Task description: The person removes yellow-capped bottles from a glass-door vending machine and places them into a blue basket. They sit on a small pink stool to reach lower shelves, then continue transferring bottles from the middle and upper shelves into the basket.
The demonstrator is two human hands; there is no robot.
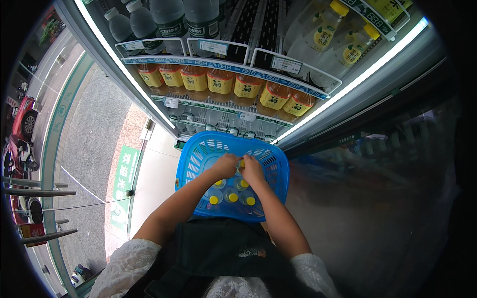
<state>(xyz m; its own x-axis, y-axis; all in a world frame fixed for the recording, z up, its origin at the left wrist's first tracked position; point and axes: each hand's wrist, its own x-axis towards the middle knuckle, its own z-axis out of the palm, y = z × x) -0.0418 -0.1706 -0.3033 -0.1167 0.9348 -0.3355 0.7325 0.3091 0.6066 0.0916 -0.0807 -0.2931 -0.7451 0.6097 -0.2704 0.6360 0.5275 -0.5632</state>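
A blue plastic basket (283, 175) with slotted walls is in front of my body. Inside it stand several clear bottles with yellow caps (233, 197). Over the far part of the basket, my left hand (226, 166) and my right hand (252, 170) meet around one yellow-capped bottle (242, 164). Fingers of both hands close on its upper part. Most of that bottle is hidden behind the hands and wrists.
Beyond the basket is a lit drinks cooler with water bottles (169, 28), amber drinks with yellow labels (220, 82) and larger yellow-capped bottles (324, 33). Wire shelf guards (298, 70) edge the shelf. A dark glass door (365, 149) is at right, a glass door with handles (44, 193) at left.
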